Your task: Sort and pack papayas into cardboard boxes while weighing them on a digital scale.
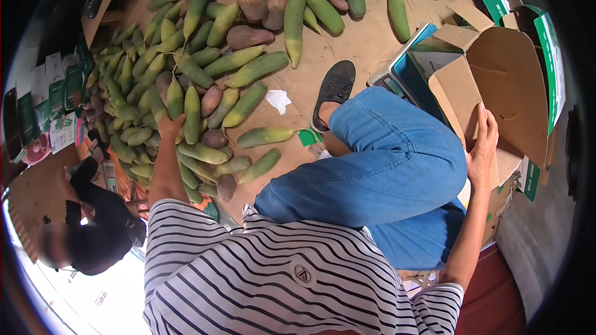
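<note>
From what I see, left hand (169, 125) has its grip closed around one green mango (175, 100) on the floor pile, right hand (483, 146) lies open-palmed on the cardboard box (509, 80) flap, steadying it.

the left arm stretches forward, bare, its hand (169, 125) closed with the fingers curled out of sight. the right arm bends outward at the elbow, its hand (483, 147) flat, fingers together and extended, pointing up.

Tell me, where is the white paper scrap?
In the head view, the white paper scrap lies mid-picture on the brown cardboard floor, between the pile of green fruits and the black shoe.
</note>
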The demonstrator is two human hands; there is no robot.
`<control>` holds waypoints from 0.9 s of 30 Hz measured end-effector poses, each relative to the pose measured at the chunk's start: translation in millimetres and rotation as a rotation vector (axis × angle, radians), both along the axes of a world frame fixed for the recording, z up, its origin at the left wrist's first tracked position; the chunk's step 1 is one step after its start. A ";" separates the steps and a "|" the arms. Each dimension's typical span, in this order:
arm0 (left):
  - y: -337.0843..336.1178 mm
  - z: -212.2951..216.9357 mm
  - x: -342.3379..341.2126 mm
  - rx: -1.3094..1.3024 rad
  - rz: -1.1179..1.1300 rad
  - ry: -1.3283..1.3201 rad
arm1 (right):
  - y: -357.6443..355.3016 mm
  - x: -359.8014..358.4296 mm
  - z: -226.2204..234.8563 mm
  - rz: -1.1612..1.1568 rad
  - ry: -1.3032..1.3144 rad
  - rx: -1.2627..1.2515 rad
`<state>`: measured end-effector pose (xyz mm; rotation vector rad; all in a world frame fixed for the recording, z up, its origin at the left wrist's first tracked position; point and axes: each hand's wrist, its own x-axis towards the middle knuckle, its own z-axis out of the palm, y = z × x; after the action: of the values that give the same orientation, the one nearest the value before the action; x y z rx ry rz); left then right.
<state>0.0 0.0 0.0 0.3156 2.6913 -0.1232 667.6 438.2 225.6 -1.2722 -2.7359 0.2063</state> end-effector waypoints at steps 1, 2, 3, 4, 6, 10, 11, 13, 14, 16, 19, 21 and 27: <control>10.5 11.0 11.8 -0.031 0.057 -0.018 | -1.7 -0.1 3.2 -0.016 0.013 -0.010; 11.9 19.6 16.5 -0.063 0.117 -0.029 | -2.4 -0.9 6.0 -0.030 0.033 -0.020; 13.3 15.7 9.8 -0.053 0.114 -0.014 | 2.3 -5.4 0.1 -0.033 0.048 -0.012; 1.8 12.1 8.9 0.101 0.069 0.004 | 4.8 -6.8 -1.8 -0.025 0.051 -0.008; -13.4 10.7 15.2 0.253 0.012 0.010 | 4.7 -4.8 -3.3 -0.019 0.046 -0.010; -5.1 29.0 50.5 0.457 -0.046 -0.031 | 2.3 -1.6 -1.9 -0.045 0.037 -0.021; 0.1 32.2 59.1 0.502 -0.107 -0.028 | 2.0 0.7 -1.0 -0.060 0.033 -0.014; 9.8 23.8 72.5 0.483 -0.119 0.044 | -0.9 10.6 6.4 -0.052 0.009 0.005; 13.9 15.4 83.7 0.458 -0.112 0.124 | 0.1 12.4 6.8 -0.067 -0.003 -0.012; -20.9 2.0 71.8 0.360 -0.093 0.177 | 0.2 -3.7 12.2 -0.048 0.013 -0.052; -37.9 19.0 73.3 0.338 -0.002 0.148 | 8.8 -9.0 -9.7 0.046 0.152 0.007; -21.9 14.1 95.9 0.381 -0.019 0.218 | 5.5 2.5 -12.2 0.033 0.165 0.030; 33.2 18.2 149.1 0.660 0.557 -0.273 | -1.0 11.5 -10.8 0.016 0.181 0.019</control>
<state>149.1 33.2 18.2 -0.2257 2.3640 0.9086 679.2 437.2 214.8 -1.1657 -2.5895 0.2815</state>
